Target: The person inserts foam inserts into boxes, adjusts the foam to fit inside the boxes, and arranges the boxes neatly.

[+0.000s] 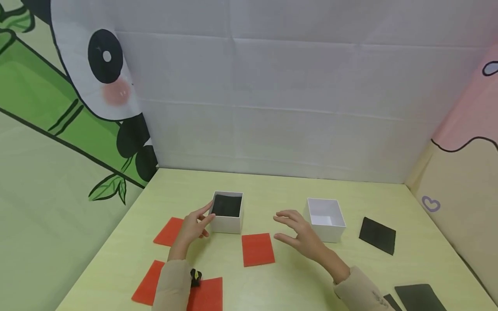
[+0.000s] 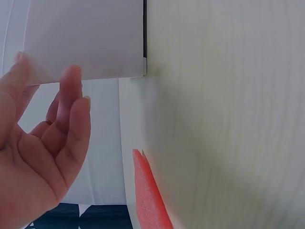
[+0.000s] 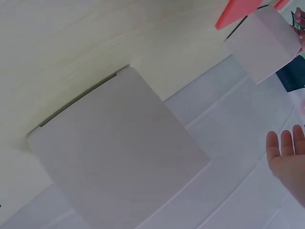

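Note:
My left hand [image 1: 192,227] is at the left side of a white open-topped box [image 1: 226,225], its extended fingertips touching the wall. A black square sheet [image 1: 227,206] lies inside that box. In the left wrist view, fingertips of the left hand [image 2: 52,129] overlap the edge of the box [image 2: 90,38]. My right hand [image 1: 301,237] hovers with spread fingers and nothing in it, left of a second white box [image 1: 330,233] whose white inside shows. Between the hands, a red square sheet [image 1: 258,250] lies flat on the table.
More red sheets [image 1: 169,231] lie at the left, some partly hidden by my left arm. On the right are a black sheet [image 1: 377,236] and, near the front, another black sheet [image 1: 420,298]. A white cloth backdrop [image 1: 288,129] hangs behind the table [image 1: 280,183].

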The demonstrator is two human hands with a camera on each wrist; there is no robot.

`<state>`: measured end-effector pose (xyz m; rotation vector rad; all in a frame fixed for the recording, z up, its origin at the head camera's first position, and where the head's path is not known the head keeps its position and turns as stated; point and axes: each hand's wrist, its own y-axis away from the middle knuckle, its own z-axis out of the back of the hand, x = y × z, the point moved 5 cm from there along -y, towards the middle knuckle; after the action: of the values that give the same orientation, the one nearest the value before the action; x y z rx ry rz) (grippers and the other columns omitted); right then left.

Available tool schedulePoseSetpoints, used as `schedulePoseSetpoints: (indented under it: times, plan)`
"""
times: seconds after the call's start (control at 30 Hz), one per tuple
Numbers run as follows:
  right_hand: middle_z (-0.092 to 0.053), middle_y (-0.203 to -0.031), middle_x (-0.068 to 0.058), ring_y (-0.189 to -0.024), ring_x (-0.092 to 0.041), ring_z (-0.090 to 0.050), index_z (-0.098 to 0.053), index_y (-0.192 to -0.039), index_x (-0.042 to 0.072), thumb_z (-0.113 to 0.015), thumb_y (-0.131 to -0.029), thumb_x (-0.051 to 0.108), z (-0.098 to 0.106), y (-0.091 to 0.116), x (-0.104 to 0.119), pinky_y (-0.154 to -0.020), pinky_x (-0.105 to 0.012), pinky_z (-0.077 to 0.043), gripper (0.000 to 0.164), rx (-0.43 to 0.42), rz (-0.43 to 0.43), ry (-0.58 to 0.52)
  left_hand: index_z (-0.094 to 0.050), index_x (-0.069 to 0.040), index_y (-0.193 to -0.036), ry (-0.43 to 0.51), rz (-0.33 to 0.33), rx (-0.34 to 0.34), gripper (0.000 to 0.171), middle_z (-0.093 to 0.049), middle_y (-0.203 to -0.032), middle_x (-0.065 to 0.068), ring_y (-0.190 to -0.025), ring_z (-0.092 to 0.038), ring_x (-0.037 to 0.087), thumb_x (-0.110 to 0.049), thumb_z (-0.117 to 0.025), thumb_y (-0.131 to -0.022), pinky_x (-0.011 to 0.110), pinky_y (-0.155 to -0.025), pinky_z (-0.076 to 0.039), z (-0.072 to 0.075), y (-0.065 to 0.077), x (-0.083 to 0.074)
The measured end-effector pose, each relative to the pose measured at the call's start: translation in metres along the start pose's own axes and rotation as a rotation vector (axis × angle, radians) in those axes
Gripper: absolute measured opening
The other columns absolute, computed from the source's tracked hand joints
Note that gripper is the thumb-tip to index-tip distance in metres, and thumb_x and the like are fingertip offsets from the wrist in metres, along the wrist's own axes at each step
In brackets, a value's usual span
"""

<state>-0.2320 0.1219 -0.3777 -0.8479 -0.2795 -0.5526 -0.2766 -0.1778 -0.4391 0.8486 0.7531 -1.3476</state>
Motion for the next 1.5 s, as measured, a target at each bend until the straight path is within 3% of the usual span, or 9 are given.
schedulePoseSetpoints:
  times: [0.33,0.53,0.73,0.93,1.2,1.5]
  plan:
    - [-0.053,-0.113,-0.009,-0.106,-0.026,-0.047,-0.060,-0.111,0.000,-0.070,-0.077,0.016,0.018,0.014,-0.001,-0.086,-0.025,-0.040,0.039,-0.013,0.003,0.039,-0.041,-0.022,-0.135,-0.001,-0.040,-0.010,0.053,-0.052,-0.082,0.014,-0.055,-0.058,0.030,-0.030,-0.059,-0.087,0.027,-0.050,-0.042,0.002,0.000,0.002]
    - [-0.054,-0.112,-0.009,-0.103,-0.025,-0.049,-0.060,-0.111,0.001,-0.071,-0.076,0.014,0.026,0.026,0.004,-0.084,-0.020,-0.039,0.039,-0.023,0.024,0.049,-0.040,-0.022,-0.136,-0.002,-0.029,-0.007,0.053,-0.051,-0.081,0.012,-0.056,-0.058,0.029,-0.030,-0.058,-0.087,0.026,-0.051,-0.042,0.001,-0.001,0.003]
    - [-0.054,-0.112,-0.008,-0.103,-0.025,-0.049,-0.060,-0.111,0.003,-0.073,-0.073,0.008,0.034,0.038,0.002,-0.085,-0.019,-0.037,0.041,-0.021,-0.005,0.061,-0.040,-0.022,-0.136,0.013,-0.041,-0.015,0.054,-0.051,-0.080,0.012,-0.055,-0.058,0.029,-0.031,-0.058,-0.086,0.027,-0.051,-0.042,0.000,-0.001,0.005]
    - [-0.053,-0.114,-0.006,-0.105,-0.022,-0.048,-0.061,-0.110,0.005,-0.071,-0.075,0.011,0.041,0.052,-0.002,-0.087,-0.017,-0.035,0.037,0.013,-0.049,0.077,-0.040,-0.022,-0.136,0.027,-0.045,-0.015,0.055,-0.051,-0.081,0.014,-0.055,-0.057,0.029,-0.032,-0.059,-0.086,0.026,-0.049,-0.042,0.000,0.000,0.007]
    - [-0.054,-0.114,-0.010,-0.104,-0.024,-0.049,-0.061,-0.111,0.005,-0.074,-0.069,0.002,0.055,0.068,-0.002,-0.088,-0.013,-0.033,0.044,-0.052,-0.023,0.098,-0.040,-0.022,-0.136,0.037,-0.052,-0.012,0.054,-0.051,-0.082,0.015,-0.056,-0.058,0.031,-0.031,-0.059,-0.086,0.026,-0.049,-0.042,0.000,0.000,0.005]
    - [-0.055,-0.111,-0.009,-0.104,-0.022,-0.048,-0.062,-0.107,0.001,-0.075,-0.064,-0.002,0.068,0.082,-0.005,-0.090,-0.013,-0.031,0.046,-0.072,-0.062,0.152,-0.039,-0.022,-0.136,0.044,-0.047,-0.005,0.055,-0.051,-0.081,0.014,-0.056,-0.058,0.030,-0.033,-0.059,-0.086,0.027,-0.050,-0.042,-0.001,-0.001,0.004]
